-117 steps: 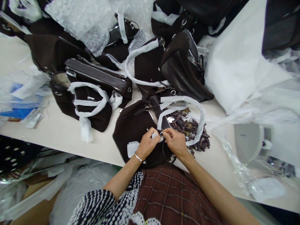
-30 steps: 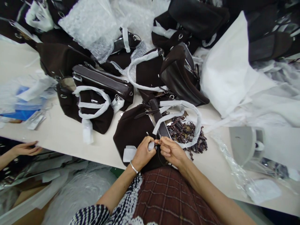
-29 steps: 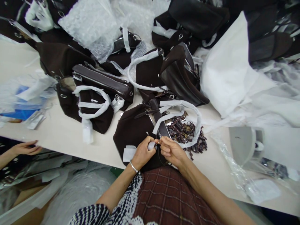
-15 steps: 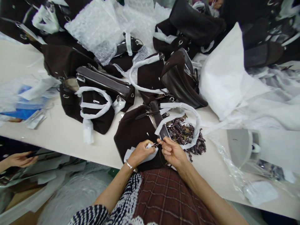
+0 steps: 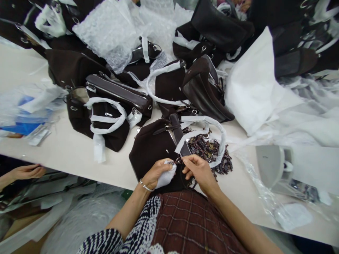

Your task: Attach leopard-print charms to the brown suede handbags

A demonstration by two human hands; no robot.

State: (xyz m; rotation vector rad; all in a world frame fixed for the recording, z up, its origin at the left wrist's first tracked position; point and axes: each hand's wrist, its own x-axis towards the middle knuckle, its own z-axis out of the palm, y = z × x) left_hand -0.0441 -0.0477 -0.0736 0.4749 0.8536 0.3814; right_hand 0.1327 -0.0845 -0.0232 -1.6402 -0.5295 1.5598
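Note:
A dark brown handbag [image 5: 149, 150] lies on the table right in front of me, its white-wrapped handle [image 5: 223, 135] looping off to the right. My left hand [image 5: 156, 173] is closed around a white wrapping [image 5: 166, 178] at the bag's near side. Small metal hardware [image 5: 178, 161], which looks like a ring or clasp, sticks out past the thumb. My right hand [image 5: 198, 172] pinches at this hardware from the other side; its fingertips partly hide it. Just beyond the right hand is a heap of dark beaded charms [image 5: 221, 155], partly inside the handle loop.
More brown handbags [image 5: 113, 123] crowd the far side, with bubble wrap [image 5: 106, 31] among them. White sheeting [image 5: 251, 84] and a grey dispenser [image 5: 270, 165] stand to the right. Plastic bags [image 5: 34, 106] lie at left. Another person's hand [image 5: 25, 173] is at the left edge.
The white wrapping is now gathered under my left hand, where a flap stuck out to its left before. My right fingers have shifted slightly, and the other person's hand has risen a little.

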